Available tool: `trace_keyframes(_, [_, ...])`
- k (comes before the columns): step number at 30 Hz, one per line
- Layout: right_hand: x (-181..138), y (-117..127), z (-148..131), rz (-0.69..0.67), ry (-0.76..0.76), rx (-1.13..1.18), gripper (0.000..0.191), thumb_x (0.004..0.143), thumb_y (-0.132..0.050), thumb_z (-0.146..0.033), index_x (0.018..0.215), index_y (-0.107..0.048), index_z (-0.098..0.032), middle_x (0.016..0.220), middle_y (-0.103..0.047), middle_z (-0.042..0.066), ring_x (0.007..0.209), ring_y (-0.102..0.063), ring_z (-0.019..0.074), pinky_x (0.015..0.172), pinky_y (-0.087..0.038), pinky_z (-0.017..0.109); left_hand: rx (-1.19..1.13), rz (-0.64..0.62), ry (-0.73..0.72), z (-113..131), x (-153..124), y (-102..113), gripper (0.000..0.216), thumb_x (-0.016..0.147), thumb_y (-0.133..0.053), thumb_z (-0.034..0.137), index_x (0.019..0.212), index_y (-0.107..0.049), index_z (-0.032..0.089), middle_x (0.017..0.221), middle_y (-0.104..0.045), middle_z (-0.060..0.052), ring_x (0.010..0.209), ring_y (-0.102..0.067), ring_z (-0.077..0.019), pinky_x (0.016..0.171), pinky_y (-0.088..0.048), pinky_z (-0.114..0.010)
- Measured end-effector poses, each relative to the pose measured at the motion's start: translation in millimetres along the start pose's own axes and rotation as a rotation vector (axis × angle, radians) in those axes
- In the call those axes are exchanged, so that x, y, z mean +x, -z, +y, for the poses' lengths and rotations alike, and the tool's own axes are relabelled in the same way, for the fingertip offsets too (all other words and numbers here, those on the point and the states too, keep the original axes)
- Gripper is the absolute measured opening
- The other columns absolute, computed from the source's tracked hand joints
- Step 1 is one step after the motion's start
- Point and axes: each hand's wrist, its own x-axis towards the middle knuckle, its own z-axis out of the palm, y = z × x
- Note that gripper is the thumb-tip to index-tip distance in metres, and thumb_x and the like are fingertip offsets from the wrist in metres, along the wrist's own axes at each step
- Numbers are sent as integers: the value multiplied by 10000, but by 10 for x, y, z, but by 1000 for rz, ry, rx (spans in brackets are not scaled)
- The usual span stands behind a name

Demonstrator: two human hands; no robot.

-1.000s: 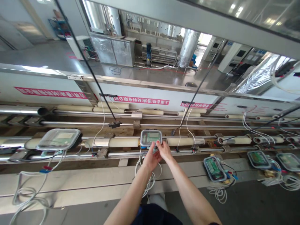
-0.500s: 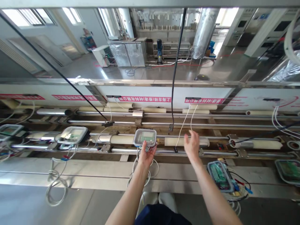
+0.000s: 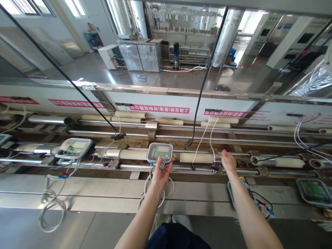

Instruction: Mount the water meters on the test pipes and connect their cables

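Note:
My left hand is closed around the near edge of a clear-lidded box with a green circuit board inside, thumb on the front rim. The box sits over the rails beside a cream roller. To the right, my right hand is at the metal end of another cream roller; its fingers are partly hidden and slightly blurred. Just left of that hand, a white cable hangs with its dark plug at the front rail. A second white cable ends in a black plug.
More lidded circuit boxes lie left and right. Coiled white cables droop over the metal ledge. A black cord hangs ahead of the box. Steel rails run crosswise before a white panel.
My right hand has moved right, away from the white cable it was beside, and that cable's plug now hangs at the front rail. My left hand still holds the box.

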Motion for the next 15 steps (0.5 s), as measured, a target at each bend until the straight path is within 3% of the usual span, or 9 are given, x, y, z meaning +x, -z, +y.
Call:
trace_keyframes(6, [-105,-120,-100,-21,7,30,583,912,-238,-504,1235,-528,-114,1130,-615,205,1070,-578,298,881,-416,391,10,-17,10,22,-3,8,159,871,-543,247,950,-599,121,914,-659,-126,831,-666,-211,692,-597,-323])
trace_keyframes(15, [-172,-101,-91,-5,6,54,547,914,-273,-453,1261,-501,-97,1185,-590,209,1129,-541,300,928,-387,397,6,-50,39,55,-12,49,175,890,-508,241,982,-600,124,931,-664,-120,836,-665,-206,671,-599,-306])
